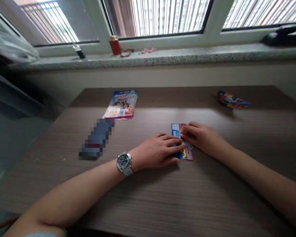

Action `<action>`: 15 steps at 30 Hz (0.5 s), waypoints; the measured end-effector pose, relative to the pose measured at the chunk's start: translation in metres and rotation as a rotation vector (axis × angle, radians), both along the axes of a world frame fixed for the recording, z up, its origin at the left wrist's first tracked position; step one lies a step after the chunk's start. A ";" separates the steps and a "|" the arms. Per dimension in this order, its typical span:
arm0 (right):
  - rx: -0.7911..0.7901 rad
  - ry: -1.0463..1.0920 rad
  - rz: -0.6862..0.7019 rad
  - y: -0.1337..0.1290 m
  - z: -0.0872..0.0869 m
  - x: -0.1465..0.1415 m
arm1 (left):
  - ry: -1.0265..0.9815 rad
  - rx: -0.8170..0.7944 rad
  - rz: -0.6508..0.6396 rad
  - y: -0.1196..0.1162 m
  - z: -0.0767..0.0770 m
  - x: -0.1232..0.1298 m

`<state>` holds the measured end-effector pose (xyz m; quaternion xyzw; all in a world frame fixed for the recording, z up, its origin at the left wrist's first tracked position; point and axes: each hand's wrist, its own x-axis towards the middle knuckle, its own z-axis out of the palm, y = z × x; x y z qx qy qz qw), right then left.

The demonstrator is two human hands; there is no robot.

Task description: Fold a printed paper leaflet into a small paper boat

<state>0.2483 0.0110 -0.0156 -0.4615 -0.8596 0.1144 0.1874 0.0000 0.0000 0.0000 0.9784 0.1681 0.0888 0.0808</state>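
Observation:
A small printed paper leaflet (187, 152) with a QR code in its corner lies on the table near the middle of the head view. My left hand (160, 149), with a metal watch (124, 163) on the wrist, rests on the leaflet's left part with fingers stretched out. From the right, my right hand (199, 135) has its thumb and fingers pinched together at the leaflet's upper right edge. Part of the sheet is hidden beneath both hands.
A stack of colourful leaflets (122, 104) lies at the back left, beside a dark, pixelated oblong object (97, 140). Toward the back right sits a folded piece of printed paper (232, 100). The stone windowsill (177, 56) holds a red lighter-like item (115, 46) and other small things.

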 end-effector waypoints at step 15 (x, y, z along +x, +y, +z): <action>-0.077 -0.104 -0.157 0.031 0.010 -0.008 | -0.032 0.002 0.009 0.003 -0.001 0.005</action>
